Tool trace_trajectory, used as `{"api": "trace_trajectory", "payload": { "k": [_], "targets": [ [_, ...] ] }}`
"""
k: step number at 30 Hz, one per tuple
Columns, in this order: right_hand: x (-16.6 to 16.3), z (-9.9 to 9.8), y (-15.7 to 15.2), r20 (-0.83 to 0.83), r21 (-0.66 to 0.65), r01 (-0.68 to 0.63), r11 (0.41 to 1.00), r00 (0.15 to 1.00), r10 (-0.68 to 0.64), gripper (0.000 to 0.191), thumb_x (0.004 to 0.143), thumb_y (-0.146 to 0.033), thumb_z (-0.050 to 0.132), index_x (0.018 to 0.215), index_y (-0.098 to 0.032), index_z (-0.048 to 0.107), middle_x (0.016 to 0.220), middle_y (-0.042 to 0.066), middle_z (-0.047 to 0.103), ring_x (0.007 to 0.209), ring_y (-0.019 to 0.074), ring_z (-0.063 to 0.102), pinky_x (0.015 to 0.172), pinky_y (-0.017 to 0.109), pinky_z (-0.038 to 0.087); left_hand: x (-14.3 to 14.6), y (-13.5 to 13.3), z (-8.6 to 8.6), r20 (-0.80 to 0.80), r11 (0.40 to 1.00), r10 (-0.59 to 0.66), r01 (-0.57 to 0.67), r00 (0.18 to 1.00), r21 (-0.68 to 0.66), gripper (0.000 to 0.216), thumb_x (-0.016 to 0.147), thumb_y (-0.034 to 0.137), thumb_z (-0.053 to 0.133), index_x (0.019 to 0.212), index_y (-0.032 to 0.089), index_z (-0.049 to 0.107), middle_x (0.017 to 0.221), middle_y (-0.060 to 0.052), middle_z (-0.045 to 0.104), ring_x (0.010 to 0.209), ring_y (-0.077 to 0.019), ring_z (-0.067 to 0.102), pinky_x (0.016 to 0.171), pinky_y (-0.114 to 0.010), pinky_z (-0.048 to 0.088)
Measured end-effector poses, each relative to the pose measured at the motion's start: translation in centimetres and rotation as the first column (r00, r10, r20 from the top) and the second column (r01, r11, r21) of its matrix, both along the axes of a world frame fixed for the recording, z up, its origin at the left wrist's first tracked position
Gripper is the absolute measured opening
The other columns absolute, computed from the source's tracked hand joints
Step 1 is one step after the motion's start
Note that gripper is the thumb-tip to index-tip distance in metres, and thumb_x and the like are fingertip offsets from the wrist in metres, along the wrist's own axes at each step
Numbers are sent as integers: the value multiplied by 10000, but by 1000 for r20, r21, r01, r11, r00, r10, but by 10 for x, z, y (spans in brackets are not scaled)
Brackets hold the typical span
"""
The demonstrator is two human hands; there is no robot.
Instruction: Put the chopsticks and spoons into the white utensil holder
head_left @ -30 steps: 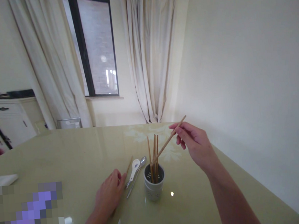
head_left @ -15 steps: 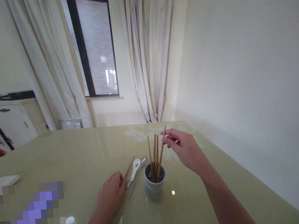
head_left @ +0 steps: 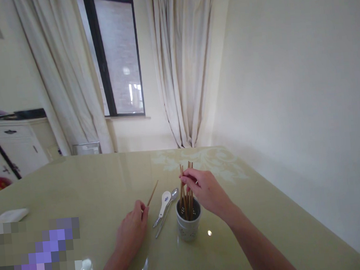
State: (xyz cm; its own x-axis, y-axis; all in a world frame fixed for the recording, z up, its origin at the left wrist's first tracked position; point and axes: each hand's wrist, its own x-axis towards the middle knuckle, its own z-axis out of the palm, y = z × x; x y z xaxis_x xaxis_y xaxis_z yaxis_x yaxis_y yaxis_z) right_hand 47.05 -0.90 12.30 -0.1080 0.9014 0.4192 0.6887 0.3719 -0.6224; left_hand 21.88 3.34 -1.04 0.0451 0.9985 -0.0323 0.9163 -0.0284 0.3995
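A white perforated holder [head_left: 189,226] stands on the glossy table [head_left: 78,184] with several wooden chopsticks [head_left: 185,197] upright in it. My right hand [head_left: 203,189] reaches over the holder, fingers pinched on the upper ends of the chopsticks. Left of the holder, my left hand [head_left: 132,230] rests on the table, fingertips closed on the near end of a single chopstick [head_left: 152,192] that points away from me. Between the hands lie a white ceramic spoon [head_left: 164,202] and a metal spoon [head_left: 168,205].
A white folded cloth [head_left: 10,215] lies at the table's left edge, with a blurred patch in front of it. A white cabinet [head_left: 9,144] stands at left. Curtains and a dark-framed window [head_left: 117,56] are behind the table; a plain wall runs along the right.
My right hand lowered the chopstick it held into the holder and moved down and left onto the bundle. My left hand shifted slightly and took the single chopstick's near end.
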Motion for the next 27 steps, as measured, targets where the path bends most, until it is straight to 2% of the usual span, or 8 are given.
{"api": "trace_trajectory", "payload": {
  "k": [3, 7, 16, 18, 22, 25, 27],
  "targets": [
    [-2, -3, 2, 36, -29, 50, 998, 998, -49, 201, 1045, -205, 623, 880, -218, 738, 712, 2, 753, 672, 179, 715, 673, 250, 466, -1, 0, 3, 23, 999, 17, -18, 1000, 43, 243, 1122, 388, 277, 1062, 270, 481, 969, -70, 798, 949, -280, 779, 770, -333, 466],
    [-8, -4, 2, 154, -9, 119, 993, 981, -116, 239, 1063, -214, 607, 870, -218, 747, 744, 27, 778, 688, 189, 727, 685, 258, 461, 1, -3, 5, 120, 988, 12, -30, 993, 149, 225, 1114, 398, 296, 1049, 276, 473, 929, -55, 795, 886, -272, 781, 739, -326, 473],
    [-16, -8, 3, 364, 5, 194, 981, 913, -182, 132, 1056, -275, 676, 1085, -213, 788, 1014, 106, 861, 916, 266, 805, 770, 304, 508, 11, -9, 10, 318, 939, 1, -110, 948, 325, 196, 1038, 343, 360, 1125, 256, 513, 1056, -94, 787, 912, -264, 764, 760, -334, 492],
    [-15, -6, 2, 380, 23, 201, 979, 904, -195, 142, 1063, -281, 665, 1101, -211, 783, 1005, 109, 859, 901, 269, 804, 762, 310, 511, 13, -12, 12, 392, 921, -13, -142, 920, 363, 253, 1026, 389, 378, 1163, 240, 529, 975, -77, 766, 827, -253, 743, 724, -336, 490],
    [-9, 3, -5, 231, 141, 178, 974, 951, -207, 158, 1081, -252, 614, 1088, -224, 770, 1043, 85, 852, 906, 242, 793, 794, 304, 516, 20, -25, 14, 538, 879, -73, -201, 840, 433, 395, 1036, 506, 398, 1242, 202, 543, 677, 32, 597, 581, -206, 606, 594, -313, 445],
    [-5, 12, -14, 81, 173, 142, 974, 984, -158, 188, 1089, -299, 595, 1087, -230, 770, 979, 68, 843, 854, 226, 781, 785, 303, 522, 27, -36, 8, 585, 852, -160, -189, 795, 489, 393, 1044, 499, 427, 1255, 190, 547, 813, -15, 677, 621, -182, 615, 609, -302, 481],
    [-5, 16, -19, -14, 125, 68, 990, 998, -67, 197, 1081, -339, 608, 1112, -233, 771, 904, 47, 828, 767, 206, 761, 746, 293, 529, 31, -42, 2, 581, 848, -235, -128, 779, 515, 362, 1043, 482, 451, 1241, 201, 566, 972, -68, 732, 699, -180, 660, 667, -305, 528]
  ]
}}
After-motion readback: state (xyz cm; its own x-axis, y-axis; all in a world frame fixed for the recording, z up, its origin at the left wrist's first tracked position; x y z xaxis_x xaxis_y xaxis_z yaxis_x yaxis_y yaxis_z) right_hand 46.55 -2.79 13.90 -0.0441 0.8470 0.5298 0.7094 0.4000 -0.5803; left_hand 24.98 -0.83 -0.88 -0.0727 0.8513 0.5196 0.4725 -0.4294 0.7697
